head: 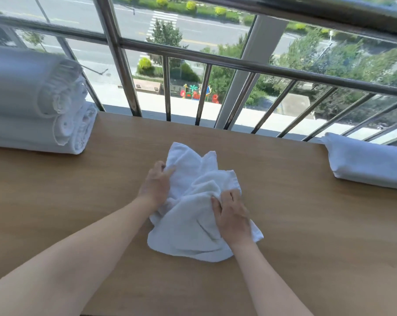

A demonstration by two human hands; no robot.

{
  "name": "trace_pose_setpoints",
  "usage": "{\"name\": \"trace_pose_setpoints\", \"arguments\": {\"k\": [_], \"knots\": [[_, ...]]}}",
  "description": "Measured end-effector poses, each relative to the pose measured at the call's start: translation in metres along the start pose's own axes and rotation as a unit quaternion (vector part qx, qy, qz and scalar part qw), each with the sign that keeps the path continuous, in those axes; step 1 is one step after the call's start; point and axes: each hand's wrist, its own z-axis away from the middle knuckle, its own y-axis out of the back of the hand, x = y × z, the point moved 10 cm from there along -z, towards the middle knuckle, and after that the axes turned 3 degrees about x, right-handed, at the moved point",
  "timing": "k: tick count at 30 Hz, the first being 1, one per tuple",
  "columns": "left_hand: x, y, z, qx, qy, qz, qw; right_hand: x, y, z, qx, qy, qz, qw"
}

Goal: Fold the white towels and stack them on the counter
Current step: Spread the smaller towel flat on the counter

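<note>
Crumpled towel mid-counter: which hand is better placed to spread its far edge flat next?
Left, probably. The left hand holds the crumpled white terry towel at its left edge, close to the far points; the right hand grips a bunched fold nearer the person.

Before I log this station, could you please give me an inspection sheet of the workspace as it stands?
Surface: wooden counter, light brown.
Job's things: crumpled towel at centre, not yet folded; towel stack far left; folded towel far right.
Clutter: nothing seen.
Grippers: left hand and right hand both grip the crumpled towel.
Cables: nothing seen.
Surroundings: metal railing behind the counter, street below.
</note>
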Motion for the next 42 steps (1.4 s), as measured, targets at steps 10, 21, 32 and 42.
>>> {"name": "trace_pose_setpoints", "arguments": {"k": [10,21,32,42], "knots": [[-0.076,0.053,0.049,0.085,-0.011,-0.18,0.98,0.013,-0.015,-0.007,0.005,-0.143,0.14,0.98],[-0.031,-0.02,0.025,-0.214,-0.247,-0.393,0.859,-0.08,-0.028,0.007,0.073,0.035,0.12,0.989],[-0.048,0.003,0.02,-0.175,-0.074,-0.398,0.897,-0.061,-0.095,0.008,-0.115,-0.019,0.162,0.98],[-0.048,-0.005,0.052,-0.167,-0.052,-0.445,0.878,-0.025,-0.088,-0.028,-0.166,-0.049,0.193,0.966]]}}
